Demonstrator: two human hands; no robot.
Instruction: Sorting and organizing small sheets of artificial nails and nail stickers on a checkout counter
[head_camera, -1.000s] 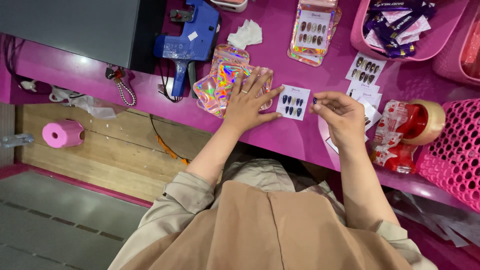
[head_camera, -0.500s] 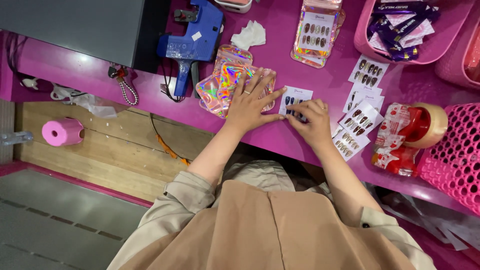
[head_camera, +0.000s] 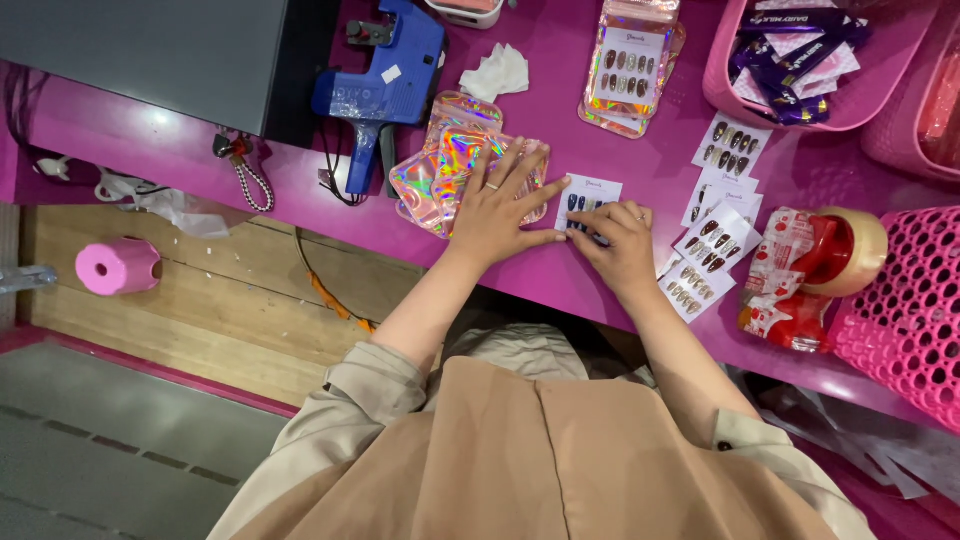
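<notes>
A small white card of dark press-on nails (head_camera: 588, 192) lies on the pink table (head_camera: 590, 120). My left hand (head_camera: 500, 205) rests flat, fingers spread, on a pile of shiny holographic pouches (head_camera: 440, 170), its fingertips reaching the card's left edge. My right hand (head_camera: 615, 240) is curled over the card's lower right corner, fingertips pressing on the nails. Whether it pinches anything is hidden by the fingers.
Several more nail cards (head_camera: 715, 230) lie right of my right hand. A red tape dispenser (head_camera: 815, 275), pink mesh baskets (head_camera: 905, 310), a blue label gun (head_camera: 385, 85), a packed nail pouch (head_camera: 630, 65), a crumpled tissue (head_camera: 497, 72) and a pink tray of wrappers (head_camera: 800, 55) surround them.
My right hand came left from the stack of nail cards, down onto the white card beside my left hand. The left hand stayed on the pouches.
</notes>
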